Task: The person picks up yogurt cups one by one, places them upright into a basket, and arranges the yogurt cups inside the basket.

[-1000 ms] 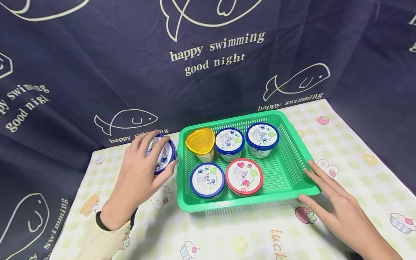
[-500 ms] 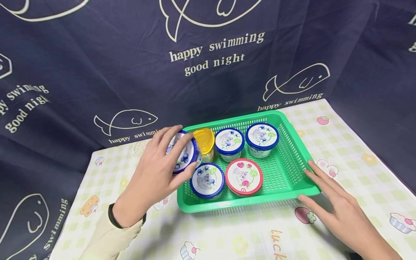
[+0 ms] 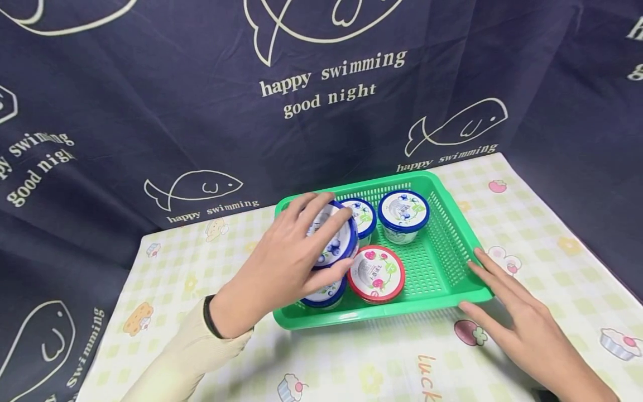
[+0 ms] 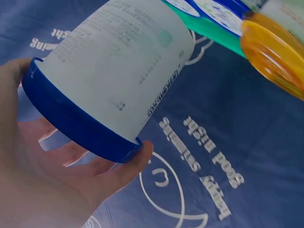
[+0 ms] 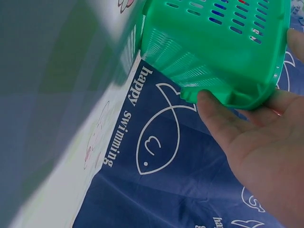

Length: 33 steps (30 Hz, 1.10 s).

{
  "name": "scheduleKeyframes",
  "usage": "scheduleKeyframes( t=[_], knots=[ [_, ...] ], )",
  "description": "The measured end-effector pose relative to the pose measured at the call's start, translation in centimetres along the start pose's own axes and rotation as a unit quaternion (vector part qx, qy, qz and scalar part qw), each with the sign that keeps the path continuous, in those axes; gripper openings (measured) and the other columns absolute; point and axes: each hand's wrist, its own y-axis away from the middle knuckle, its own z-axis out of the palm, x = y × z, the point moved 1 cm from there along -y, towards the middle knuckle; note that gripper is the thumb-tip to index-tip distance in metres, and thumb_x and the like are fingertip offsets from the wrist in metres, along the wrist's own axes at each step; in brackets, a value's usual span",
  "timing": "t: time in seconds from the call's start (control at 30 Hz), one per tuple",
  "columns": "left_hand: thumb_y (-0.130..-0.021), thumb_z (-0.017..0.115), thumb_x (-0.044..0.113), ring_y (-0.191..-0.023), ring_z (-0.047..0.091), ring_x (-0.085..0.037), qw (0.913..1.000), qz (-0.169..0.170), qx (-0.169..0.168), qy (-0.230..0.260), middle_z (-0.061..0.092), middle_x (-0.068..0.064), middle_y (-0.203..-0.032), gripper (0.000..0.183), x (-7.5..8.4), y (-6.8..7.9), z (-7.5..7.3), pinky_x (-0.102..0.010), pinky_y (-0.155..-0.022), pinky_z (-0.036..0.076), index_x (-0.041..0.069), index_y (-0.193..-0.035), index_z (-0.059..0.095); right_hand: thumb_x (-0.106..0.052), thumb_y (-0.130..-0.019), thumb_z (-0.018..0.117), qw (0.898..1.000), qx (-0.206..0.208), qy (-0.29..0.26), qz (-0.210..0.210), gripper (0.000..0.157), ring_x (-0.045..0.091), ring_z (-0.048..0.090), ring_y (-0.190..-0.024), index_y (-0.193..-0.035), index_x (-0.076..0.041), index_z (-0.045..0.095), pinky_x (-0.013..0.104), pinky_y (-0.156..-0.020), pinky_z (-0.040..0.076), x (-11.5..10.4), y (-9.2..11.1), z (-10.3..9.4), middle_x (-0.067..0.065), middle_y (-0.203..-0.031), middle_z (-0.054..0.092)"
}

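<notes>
My left hand grips a blue-lidded cup by its lid from above, over the left part of the green basket. Blueberries are printed on that lid, and in the left wrist view the white cup body hangs clear of my palm. Inside the basket stand a red-lidded cup and several blue-lidded ones, two of them partly covered by my left hand and its cup. The yellow-lidded cup shows only in the left wrist view. With extended fingers my right hand touches the basket's right end.
A pale checked cloth with printed cakes and fruit covers the table. Dark blue fabric with fish outlines hangs behind and at both sides. The right part of the basket has bare floor showing.
My left hand has carried the blue-lidded cup rightward from beside the basket to over its left half, now hiding the yellow-lidded cup from the head view. My right hand stays at the basket's right end.
</notes>
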Motion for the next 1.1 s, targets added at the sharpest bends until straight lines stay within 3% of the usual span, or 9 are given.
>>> scheduleKeyframes(
  t=[0.3,0.77,1.1],
  knots=[
    [-0.094,0.059,0.053,-0.128,0.046,-0.034,0.9987,0.028,-0.043,-0.004,0.048,-0.017,-0.140,0.062,1.2,-2.4,2.0,-0.044,-0.108,0.041,0.012,-0.139,0.053,-0.027,-0.088,0.078,1.000,-0.010,-0.007,0.001,0.076,-0.004,0.016,-0.146,-0.154,-0.026,0.039,0.001,-0.102,0.008,0.1,0.1,0.1,-0.009,-0.163,0.026],
    [-0.095,0.054,0.059,-0.127,0.046,-0.034,0.9966,0.058,-0.057,-0.015,0.049,-0.016,-0.140,0.063,2.7,-5.0,3.5,-0.044,-0.100,0.048,0.016,-0.141,0.052,-0.027,-0.088,0.077,1.000,-0.006,0.008,-0.008,0.077,-0.001,0.017,-0.147,-0.154,-0.026,0.038,0.003,-0.103,0.008,0.1,0.0,-0.2,-0.008,-0.163,0.026],
    [-0.099,0.046,0.057,-0.125,0.048,-0.032,0.9915,0.104,-0.076,-0.016,0.051,-0.012,-0.136,0.060,4.3,-6.6,5.1,-0.040,-0.111,0.037,0.015,-0.141,0.051,-0.027,-0.088,0.077,1.000,-0.006,0.007,-0.009,0.077,0.002,0.017,-0.148,-0.154,-0.026,0.038,0.004,-0.104,0.008,0.2,0.2,-0.1,-0.008,-0.163,0.025]
  ],
)
